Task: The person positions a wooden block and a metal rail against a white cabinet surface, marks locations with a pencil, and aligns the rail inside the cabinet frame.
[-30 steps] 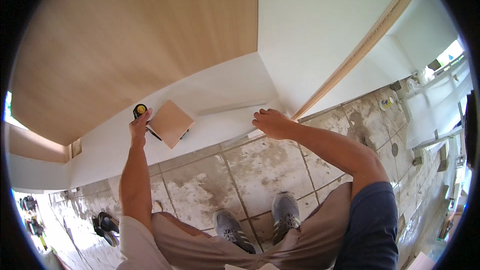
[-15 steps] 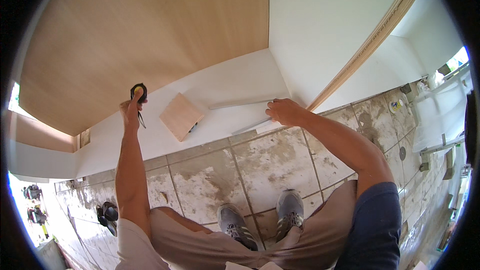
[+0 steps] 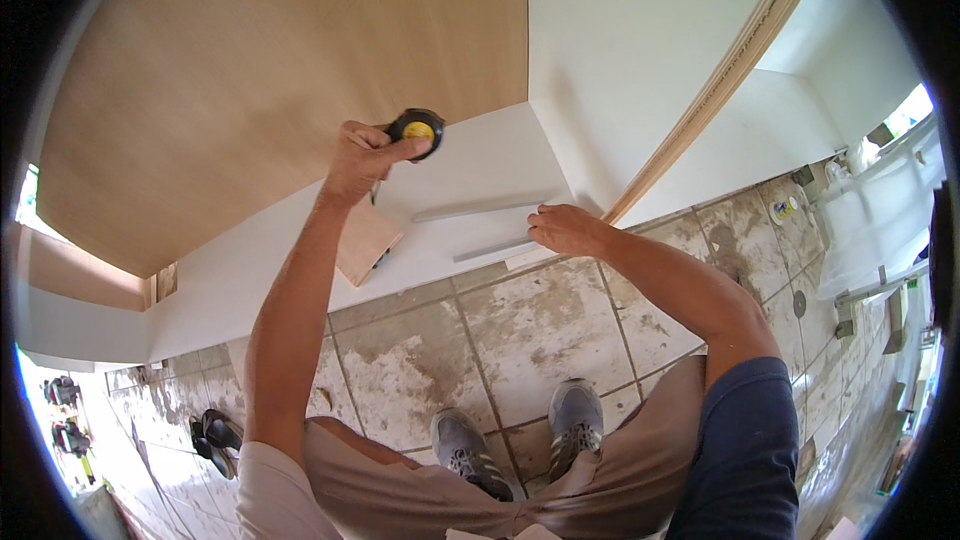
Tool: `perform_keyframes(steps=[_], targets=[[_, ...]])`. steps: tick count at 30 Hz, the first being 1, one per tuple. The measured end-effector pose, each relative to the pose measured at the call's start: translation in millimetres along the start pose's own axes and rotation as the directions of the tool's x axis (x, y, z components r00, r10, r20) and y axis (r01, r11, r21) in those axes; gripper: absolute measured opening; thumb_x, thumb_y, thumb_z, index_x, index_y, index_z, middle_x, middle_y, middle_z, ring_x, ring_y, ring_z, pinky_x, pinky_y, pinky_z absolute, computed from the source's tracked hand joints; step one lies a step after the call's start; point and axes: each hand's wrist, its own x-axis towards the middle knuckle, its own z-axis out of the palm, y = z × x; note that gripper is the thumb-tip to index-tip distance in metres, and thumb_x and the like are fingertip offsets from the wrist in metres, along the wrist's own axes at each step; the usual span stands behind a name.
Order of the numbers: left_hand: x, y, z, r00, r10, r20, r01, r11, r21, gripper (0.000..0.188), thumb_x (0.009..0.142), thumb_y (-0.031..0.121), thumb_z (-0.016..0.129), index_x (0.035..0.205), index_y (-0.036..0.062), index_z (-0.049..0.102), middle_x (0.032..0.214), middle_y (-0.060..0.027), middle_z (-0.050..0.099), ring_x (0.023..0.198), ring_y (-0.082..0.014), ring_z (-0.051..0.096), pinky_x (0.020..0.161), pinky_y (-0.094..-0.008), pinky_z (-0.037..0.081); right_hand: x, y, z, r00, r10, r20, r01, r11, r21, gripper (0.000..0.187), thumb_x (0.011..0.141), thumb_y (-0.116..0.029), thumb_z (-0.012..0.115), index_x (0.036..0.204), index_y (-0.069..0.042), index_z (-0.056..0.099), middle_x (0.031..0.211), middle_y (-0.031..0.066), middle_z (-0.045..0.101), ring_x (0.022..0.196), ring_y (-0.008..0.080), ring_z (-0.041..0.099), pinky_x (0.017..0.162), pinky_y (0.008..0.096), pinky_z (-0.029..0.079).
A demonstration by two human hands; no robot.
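My left hand (image 3: 365,155) is closed round a black tape measure with a yellow disc (image 3: 418,131), held up in front of the wood-grain panel. Under that wrist a small square wooden board (image 3: 366,243) lies on the white ledge, partly covered by my forearm. To the right my right hand (image 3: 566,230) is low over the ledge, its fingers closed at the ends of two thin grey strips, the upper strip (image 3: 480,210) and the lower strip (image 3: 490,251). The fingers hide those ends.
The large wood-grain panel (image 3: 300,30) stands behind the white ledge (image 3: 250,280). A white panel (image 3: 640,30) rises at right, crossed by a long wooden edge (image 3: 720,90). Stained floor tiles (image 3: 540,310) lie below. Black sandals (image 3: 215,440) are at left, plastic sheeting (image 3: 870,230) at right.
My left hand has moved right and upward with the tape measure, from beside the wooden board to above it. My right hand stays at the strips' ends, with hardly any shift.
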Motion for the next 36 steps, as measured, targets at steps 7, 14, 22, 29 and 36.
perform_keyframes(steps=[7, 14, 22, 29, 36], targets=[[3.3, -6.5, 61.8, 0.995, 0.006, 0.104, 0.016, 0.978, -0.208, 0.063, 0.073, 0.016, 0.093, 0.043, 0.0167, 0.037, 0.047, 0.0061, 0.038, 0.043, -0.0052, 0.041, 0.044, -0.0264, 0.027, -1.1, 4.8, 10.7, 0.999, -0.032, -0.035, 0.031, 0.999, -0.033, 0.012, 0.089, -0.013, 0.063, 0.082, -0.004, 0.066, 0.096, 0.0136, 0.064, 0.104, 0.0319, 0.066, 0.09, 0.0417, 0.058], [-2.6, -2.8, 80.6, 0.99, -0.039, 0.136, 0.065, 0.98, -0.19, 0.06, 0.076, 0.01, 0.089, 0.046, 0.0155, 0.038, 0.052, 0.006, 0.045, 0.05, -0.0031, 0.041, 0.048, -0.0278, 0.022, 9.2, 6.6, -42.1, 0.982, 0.19, -0.022, -0.185, 0.973, 0.136, 0.033, 0.082, -0.022, 0.072, 0.105, 0.001, 0.069, 0.112, 0.0182, 0.067, 0.107, 0.0348, 0.066, 0.094, 0.0446, 0.055], [0.4, 8.3, 76.5, 0.912, -0.096, 0.398, 0.231, 0.924, -0.305, 0.03, 0.084, 0.011, 0.082, 0.062, 0.0056, 0.061, 0.07, -0.0058, 0.068, 0.07, -0.0162, 0.066, 0.072, -0.0305, 0.052, 18.6, -16.9, -144.3, 0.823, 0.477, -0.308, 0.069, 0.455, 0.888, 0.057, 0.085, -0.013, 0.077, 0.135, 0.0, 0.054, 0.109, 0.0095, 0.065, 0.094, 0.0183, 0.068, 0.084, 0.0307, 0.055], [-9.7, -30.4, 29.8, 0.809, -0.313, 0.498, 0.301, 0.948, 0.107, 0.027, 0.081, 0.022, 0.082, 0.091, -0.0013, 0.075, 0.085, -0.0121, 0.072, 0.086, -0.0228, 0.069, 0.085, -0.0379, 0.056, -27.0, -46.6, -109.0, 0.935, 0.354, 0.036, -0.213, 0.474, 0.854, 0.06, 0.082, -0.025, 0.086, 0.131, -0.003, 0.061, 0.115, 0.0135, 0.071, 0.105, 0.0216, 0.068, 0.095, 0.036, 0.053], [-80.2, -140.4, -58.7, 0.707, -0.633, -0.316, 0.578, 0.259, 0.774, 0.151, 0.038, 0.047, 0.103, 0.159, 0.0079, 0.021, 0.157, -0.0224, 0.035, 0.143, -0.0407, 0.036, 0.112, -0.0588, 0.039, -190.6, -125.0, 54.7, 0.861, 0.429, 0.273, -0.452, 0.398, 0.799, 0.074, 0.075, -0.026, 0.088, 0.139, -0.003, 0.059, 0.134, 0.0209, 0.063, 0.125, 0.0345, 0.061, 0.106, 0.0395, 0.047]])
